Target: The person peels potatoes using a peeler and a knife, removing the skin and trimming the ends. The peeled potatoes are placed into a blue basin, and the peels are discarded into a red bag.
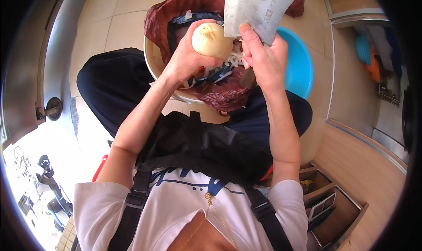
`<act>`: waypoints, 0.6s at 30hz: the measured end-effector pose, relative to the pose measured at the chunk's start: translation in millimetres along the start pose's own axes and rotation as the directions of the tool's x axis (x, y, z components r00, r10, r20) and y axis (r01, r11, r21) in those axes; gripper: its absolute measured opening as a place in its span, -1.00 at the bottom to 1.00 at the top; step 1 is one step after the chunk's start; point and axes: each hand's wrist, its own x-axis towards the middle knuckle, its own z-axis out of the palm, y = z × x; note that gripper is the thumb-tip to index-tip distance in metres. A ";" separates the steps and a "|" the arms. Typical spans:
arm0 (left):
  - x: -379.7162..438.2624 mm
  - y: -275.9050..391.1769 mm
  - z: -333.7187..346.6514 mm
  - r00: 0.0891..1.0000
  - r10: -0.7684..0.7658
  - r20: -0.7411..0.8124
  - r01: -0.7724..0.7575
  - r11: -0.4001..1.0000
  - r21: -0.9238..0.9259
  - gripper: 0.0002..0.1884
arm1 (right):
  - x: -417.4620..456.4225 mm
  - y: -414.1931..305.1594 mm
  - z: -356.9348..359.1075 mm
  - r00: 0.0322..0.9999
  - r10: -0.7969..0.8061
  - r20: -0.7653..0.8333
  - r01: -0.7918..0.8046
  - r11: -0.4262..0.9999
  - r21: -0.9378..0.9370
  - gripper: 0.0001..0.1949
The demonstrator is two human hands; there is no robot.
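Note:
My left hand is wrapped around a pale, round-ended root vegetable, its stubby end facing up at me. In my right hand is a metal cleaver, gripped low with the thumb laid on the flat of the blade. The blade points away from me, and its lower corner is close to the vegetable's right side; I cannot tell whether they touch. Below both hands stands a round bin lined with a dark red plastic bag. White peel scraps lie inside it.
A bright blue plastic basin stands right of the bin, partly behind my right hand. My knees flank the bin on the tiled floor. At right are a cabinet and an open wooden compartment. A metal door is at left.

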 end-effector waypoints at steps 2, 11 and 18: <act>0.0 0.7 0.3 1.000 -0.016 0.017 0.016 1.000 -0.025 -0.09 | -0.1 -1.9 -2.1 0.995 0.088 0.041 -0.092 0.991 0.102 -0.77; -1.1 2.7 0.1 0.994 0.025 0.103 -0.010 0.989 -0.145 -0.11 | -2.1 -9.9 1.3 0.989 0.142 0.049 -0.146 0.984 0.100 -0.76; -2.3 5.3 -5.9 0.981 0.001 0.192 0.023 0.992 -0.125 -0.10 | -0.9 -17.5 -2.6 0.958 0.250 0.141 -0.254 0.967 0.016 -0.77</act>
